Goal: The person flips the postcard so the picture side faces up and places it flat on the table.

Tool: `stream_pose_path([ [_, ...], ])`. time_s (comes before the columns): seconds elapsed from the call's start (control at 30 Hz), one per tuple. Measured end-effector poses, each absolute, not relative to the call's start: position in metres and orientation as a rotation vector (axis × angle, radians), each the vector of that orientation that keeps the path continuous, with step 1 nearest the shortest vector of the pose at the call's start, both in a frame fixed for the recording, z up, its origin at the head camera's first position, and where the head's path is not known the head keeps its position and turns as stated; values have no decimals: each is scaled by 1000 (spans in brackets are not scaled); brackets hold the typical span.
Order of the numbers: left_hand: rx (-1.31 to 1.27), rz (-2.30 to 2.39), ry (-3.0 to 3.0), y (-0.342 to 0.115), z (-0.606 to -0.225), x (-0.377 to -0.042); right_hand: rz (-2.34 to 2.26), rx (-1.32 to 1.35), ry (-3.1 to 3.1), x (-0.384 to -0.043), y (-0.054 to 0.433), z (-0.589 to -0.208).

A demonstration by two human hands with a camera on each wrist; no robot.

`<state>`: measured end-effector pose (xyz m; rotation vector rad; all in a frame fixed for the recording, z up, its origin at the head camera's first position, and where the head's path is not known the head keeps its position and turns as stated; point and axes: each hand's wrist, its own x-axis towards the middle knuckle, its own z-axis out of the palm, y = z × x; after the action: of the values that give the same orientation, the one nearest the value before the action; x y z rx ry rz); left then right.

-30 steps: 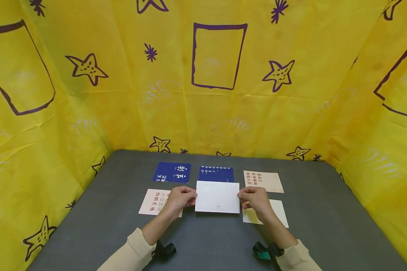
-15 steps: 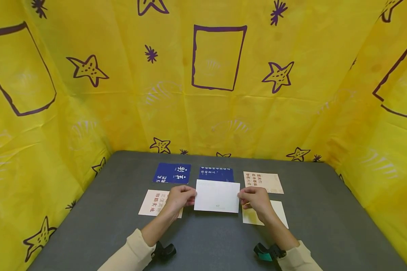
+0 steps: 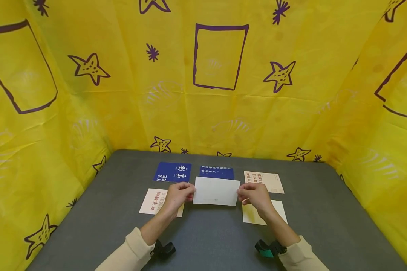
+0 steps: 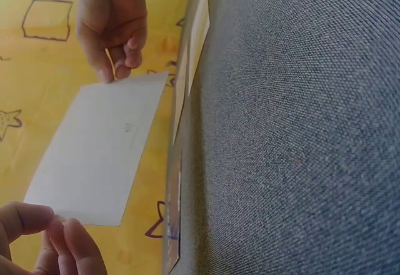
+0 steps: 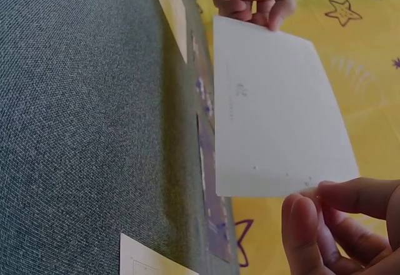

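Note:
A white card [image 3: 216, 191] with a tiny mark near its lower edge is held up above the table between both hands. My left hand [image 3: 178, 196] pinches its left edge, thumb against fingertips. At the opposite edge, my right hand [image 3: 256, 196] pinches it the same way. The left wrist view shows the card [image 4: 100, 153] tilted, well off the grey surface. In the right wrist view the card's [image 5: 275, 112] plain side faces the camera. Behind the left hand lies a cream card with red writing [image 3: 152, 201], partly covered; a whitish card [image 3: 278, 210] lies partly under the right forearm.
Along the back of the dark grey table [image 3: 210, 241] lie a blue card with white writing [image 3: 172, 172], a second blue card [image 3: 217, 172] partly hidden by the held one, and a cream card [image 3: 269, 182]. Yellow cloth [image 3: 176, 113] with purple drawings surrounds the table.
Both hands have raised the white card slightly and tipped it, so it looks shorter from the head view. The cards on the table have stayed put.

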<state>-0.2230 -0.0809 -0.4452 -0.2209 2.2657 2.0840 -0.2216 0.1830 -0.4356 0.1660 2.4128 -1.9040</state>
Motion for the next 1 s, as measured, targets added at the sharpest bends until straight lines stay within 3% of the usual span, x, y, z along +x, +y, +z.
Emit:
stream_pose_path([
  [1.0,-115,2162,2187,-82,-443,-220,-2066,83,2343,-217,188,-437],
])
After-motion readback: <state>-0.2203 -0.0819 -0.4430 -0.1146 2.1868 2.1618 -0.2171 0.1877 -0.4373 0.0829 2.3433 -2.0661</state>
